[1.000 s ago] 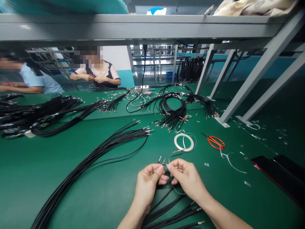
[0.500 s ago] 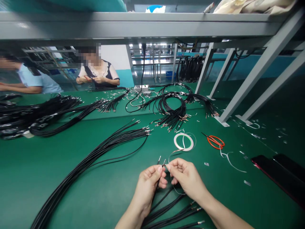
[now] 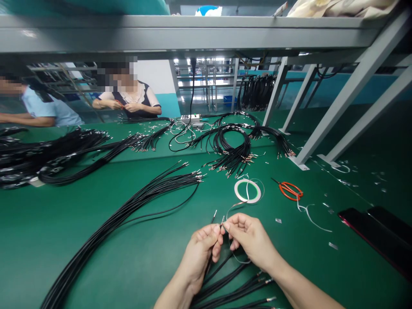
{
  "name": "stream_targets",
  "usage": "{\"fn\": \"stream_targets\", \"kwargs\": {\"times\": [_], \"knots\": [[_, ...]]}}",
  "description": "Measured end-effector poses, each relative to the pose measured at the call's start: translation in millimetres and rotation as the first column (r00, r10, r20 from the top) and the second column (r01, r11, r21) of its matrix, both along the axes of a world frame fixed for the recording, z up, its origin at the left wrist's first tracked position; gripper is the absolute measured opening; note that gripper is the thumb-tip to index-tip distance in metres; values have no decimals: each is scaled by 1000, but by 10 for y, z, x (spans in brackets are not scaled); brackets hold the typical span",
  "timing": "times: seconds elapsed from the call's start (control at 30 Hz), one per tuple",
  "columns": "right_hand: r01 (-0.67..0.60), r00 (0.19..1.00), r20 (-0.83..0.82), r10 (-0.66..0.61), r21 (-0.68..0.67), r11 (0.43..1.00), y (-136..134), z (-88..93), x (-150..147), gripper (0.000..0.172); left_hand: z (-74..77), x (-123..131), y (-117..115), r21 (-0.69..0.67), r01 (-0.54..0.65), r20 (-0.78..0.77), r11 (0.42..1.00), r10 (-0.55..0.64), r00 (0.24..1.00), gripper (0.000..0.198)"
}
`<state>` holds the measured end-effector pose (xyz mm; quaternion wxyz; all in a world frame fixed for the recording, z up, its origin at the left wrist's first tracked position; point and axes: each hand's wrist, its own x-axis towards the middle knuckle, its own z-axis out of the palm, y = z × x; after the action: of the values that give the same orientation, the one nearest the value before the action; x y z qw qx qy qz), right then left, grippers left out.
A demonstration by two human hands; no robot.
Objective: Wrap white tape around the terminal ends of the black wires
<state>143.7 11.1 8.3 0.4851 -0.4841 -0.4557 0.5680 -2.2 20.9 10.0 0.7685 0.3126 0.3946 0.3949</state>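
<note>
2 black cables (image 3: 208, 262) held pinched in L hand (image 3: 197, 257), long axis fwd, crimped pin tips (image 3: 222, 220) just past grip; R hand (image 3: 251, 237) pinched shut beside tips, hold unclear; tape roll (image 3: 240, 191) fwd of grip, nearer R hand.

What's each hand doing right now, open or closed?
Left hand: closed, holding black cables.
Right hand: closed, pinching a thin pale tape strand.
</note>
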Motion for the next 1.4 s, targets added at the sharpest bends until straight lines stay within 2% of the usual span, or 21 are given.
{"fn": "stream_targets", "kwargs": {"times": [0.2, 0.3, 0.37, 0.43, 0.57, 0.7, 0.9, 1.0, 1.17, 1.3, 1.4], "knots": [[-14, 1000, -18, 15, 21, 1000, 32, -15, 24, 31, 3, -28, 15, -75, 17, 67, 997, -12, 998, 24], [-3, 1000, 31, 2, 31, 1000, 38, -7, 53, 34, 13, -31, 21, -90, 8, 87, 996, 0, 996, 23], [-1, 996, 84, -5, 70, 998, 29, 16, 65, 38, 14, -27, 21, -95, 13, 81, 995, -5, 997, 23], [-56, 994, 97, 45, 120, 991, 16, 39, 64, 39, 14, -22, 16, -95, 23, 58, 995, -18, 998, 23], [-149, 989, 45, 143, 154, 977, 15, 25, 49, 31, 24, -19, 6, -74, 50, 28, 996, -48, 998, 23], [-140, 990, 48, 133, 178, 974, 39, -18, 57, 22, 32, -28, 18, -63, 51, 23, 997, -50, 999, 23], [-118, 980, 183, 84, 183, 976, 20, 20, 81, 19, 25, -44, 29, -87, 34, 46, 996, -30, 999, 23], [-115, 979, 191, 78, 193, 975, 16, 39, 89, 19, 23, -45, 25, -99, 42, 58, 994, -36, 998, 22], [-91, 990, 120, 70, 178, 980, 28, 20, 72, 17, 18, -46, 14, -110, 80, 104, 991, -69, 992, 20], [-7, 1000, -17, 8, 40, 999, 40, -39, -3, 20, 42, -50, 8, -46, 101, 156, 994, -93, 983, 21], [16, 989, -145, -23, -50, 999, 58, -91, -35, 21, 65, -40, 9, 75, 79, -5, 994, -79, 997, 26]]}}
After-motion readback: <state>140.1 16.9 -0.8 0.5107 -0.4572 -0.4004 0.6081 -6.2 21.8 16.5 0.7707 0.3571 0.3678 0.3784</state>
